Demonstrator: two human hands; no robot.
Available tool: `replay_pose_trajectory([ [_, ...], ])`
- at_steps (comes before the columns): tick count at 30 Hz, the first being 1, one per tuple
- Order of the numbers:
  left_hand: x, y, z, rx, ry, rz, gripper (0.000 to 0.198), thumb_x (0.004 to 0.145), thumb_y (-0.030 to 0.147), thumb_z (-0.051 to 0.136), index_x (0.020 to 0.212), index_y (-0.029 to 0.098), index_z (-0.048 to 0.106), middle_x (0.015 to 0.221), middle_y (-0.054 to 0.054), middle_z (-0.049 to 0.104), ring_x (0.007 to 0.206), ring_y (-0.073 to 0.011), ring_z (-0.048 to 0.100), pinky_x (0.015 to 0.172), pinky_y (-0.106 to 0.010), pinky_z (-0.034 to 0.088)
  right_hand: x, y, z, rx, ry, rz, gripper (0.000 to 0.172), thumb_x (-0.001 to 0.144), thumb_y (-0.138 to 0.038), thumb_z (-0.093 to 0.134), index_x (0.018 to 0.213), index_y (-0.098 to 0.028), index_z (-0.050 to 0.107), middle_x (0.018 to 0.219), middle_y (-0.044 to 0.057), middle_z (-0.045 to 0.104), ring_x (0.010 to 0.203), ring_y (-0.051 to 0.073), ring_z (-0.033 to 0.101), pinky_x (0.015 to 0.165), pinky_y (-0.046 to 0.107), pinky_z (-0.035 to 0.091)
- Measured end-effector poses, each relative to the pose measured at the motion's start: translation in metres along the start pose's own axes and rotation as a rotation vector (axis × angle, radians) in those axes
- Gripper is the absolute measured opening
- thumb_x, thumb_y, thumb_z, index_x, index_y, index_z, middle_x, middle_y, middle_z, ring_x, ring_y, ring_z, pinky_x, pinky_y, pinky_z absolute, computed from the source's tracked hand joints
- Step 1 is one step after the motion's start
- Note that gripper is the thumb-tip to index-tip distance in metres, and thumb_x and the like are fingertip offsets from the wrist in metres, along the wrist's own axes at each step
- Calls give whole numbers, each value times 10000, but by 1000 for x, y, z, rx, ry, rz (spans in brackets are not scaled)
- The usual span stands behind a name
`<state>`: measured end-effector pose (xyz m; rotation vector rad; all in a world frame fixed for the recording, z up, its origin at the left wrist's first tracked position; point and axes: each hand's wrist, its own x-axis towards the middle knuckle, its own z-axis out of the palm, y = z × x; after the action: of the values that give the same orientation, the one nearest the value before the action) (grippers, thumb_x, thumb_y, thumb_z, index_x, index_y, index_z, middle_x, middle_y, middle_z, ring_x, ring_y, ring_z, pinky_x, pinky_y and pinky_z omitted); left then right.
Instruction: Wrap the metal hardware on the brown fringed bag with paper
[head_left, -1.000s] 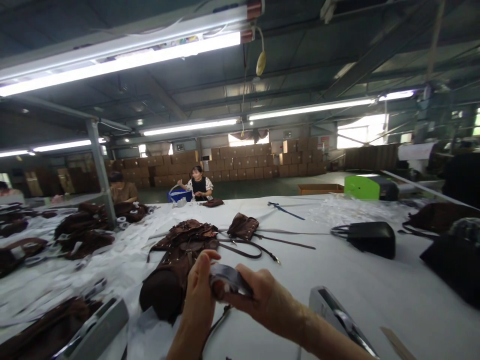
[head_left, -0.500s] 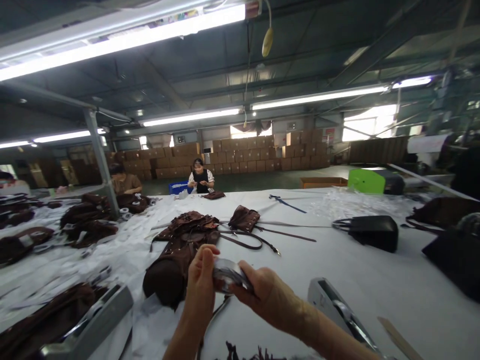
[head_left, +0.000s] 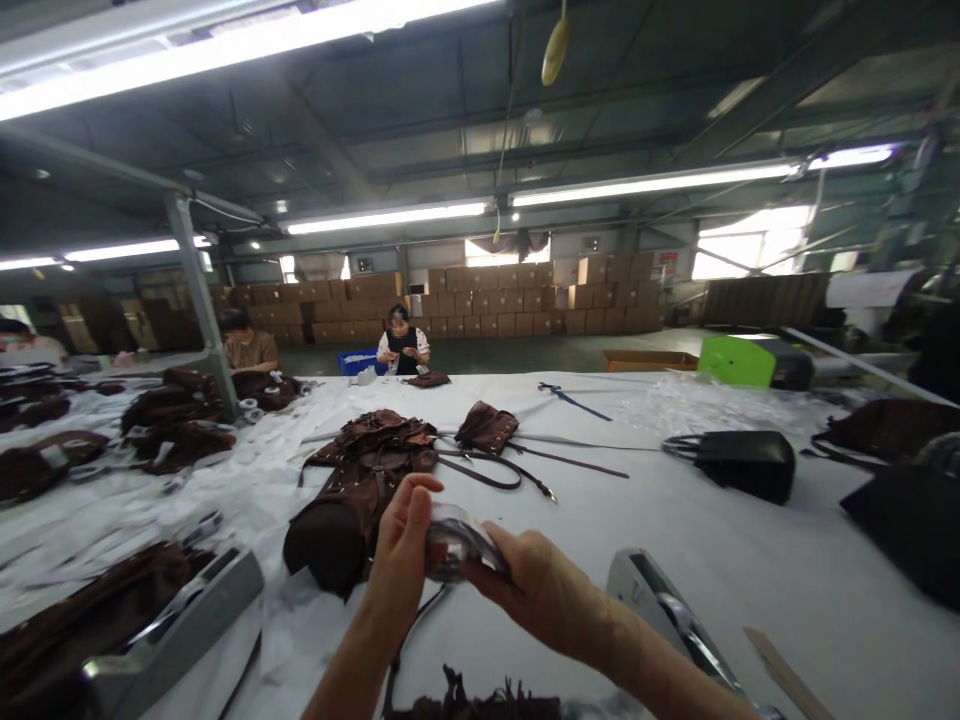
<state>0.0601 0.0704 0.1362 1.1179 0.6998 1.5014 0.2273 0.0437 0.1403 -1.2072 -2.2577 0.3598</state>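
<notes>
One white table point(head_left: 570, 520) spans the lower frame, a brown bag point(head_left: 352, 500) left of centre. More brown fringe point(head_left: 480, 708) now shows at bottom centre; your work is unchanged: your right hand point(head_left: 531, 570) pinches, and your left hand point(head_left: 405, 530), grip unclear, curls against, the roll point(head_left: 466, 530) below centre.

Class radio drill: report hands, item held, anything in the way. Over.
Right hand gripping shiny roll. Left hand at its edge. Brown bag just beyond left hand.
</notes>
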Motion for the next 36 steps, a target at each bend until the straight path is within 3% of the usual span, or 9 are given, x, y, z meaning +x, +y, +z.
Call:
replay_pose_trajectory([
  [3,-2,6,-9,354,-381,-97,442,802,554,643,1019,172,589,569,53,506,473,-63,429,444,-145,335,-5,12,5,-233,-45,-32,179,925,-352,504,903,-182,553,627,7,594,505,122,402,498,273,204],
  [5,-5,15,-8,471,-493,-87,421,771,479,714,1023,154,623,572,43,517,486,-58,419,446,-142,302,-4,13,4,-216,-35,-85,179,925,-340,497,945,-175,563,626,1,582,511,125,415,499,272,210],
  [9,-9,20,8,20,-207,-29,381,758,522,713,778,175,558,460,103,365,390,-21,248,378,-126,192,3,-2,0,166,37,-76,234,896,-423,563,890,-189,559,655,-42,542,561,105,416,532,233,296],
  [13,-8,1,7,-315,64,57,404,765,573,683,828,223,491,418,143,253,346,-28,183,348,-117,190,0,-9,5,269,2,-31,238,916,-421,521,921,-189,577,664,-43,551,550,98,409,532,221,318],
  [17,-6,-6,-15,95,-310,-123,526,779,650,608,1012,180,578,557,32,554,461,-79,477,442,-149,364,-9,3,14,-120,-83,15,249,912,-421,547,901,-178,599,633,-1,615,510,121,468,494,257,253],
  [19,-6,2,-20,375,-528,-205,544,790,618,617,1081,158,609,624,-6,601,509,-93,510,464,-159,374,-11,7,15,-251,-128,-27,251,897,-420,589,976,-183,614,651,12,648,531,143,521,496,267,237],
  [21,-6,10,-18,515,-586,-217,488,782,565,659,1037,149,632,597,10,569,467,-70,446,425,-148,316,-10,5,11,-223,-151,-67,275,884,-429,624,1022,-191,611,675,5,668,553,146,555,506,259,262],
  [27,-5,2,-13,272,-325,-139,484,770,651,612,819,177,522,459,94,380,362,-35,268,358,-148,177,-6,1,-14,-224,-92,-67,437,738,-549,758,975,-205,629,649,-7,661,541,152,563,507,249,305],
  [36,-5,-19,-39,111,-173,-51,561,706,737,608,841,217,446,454,134,267,361,-29,170,356,-141,155,-10,24,-25,-299,-124,-155,578,904,-702,343,869,-199,627,596,22,618,548,186,579,519,278,324],
])
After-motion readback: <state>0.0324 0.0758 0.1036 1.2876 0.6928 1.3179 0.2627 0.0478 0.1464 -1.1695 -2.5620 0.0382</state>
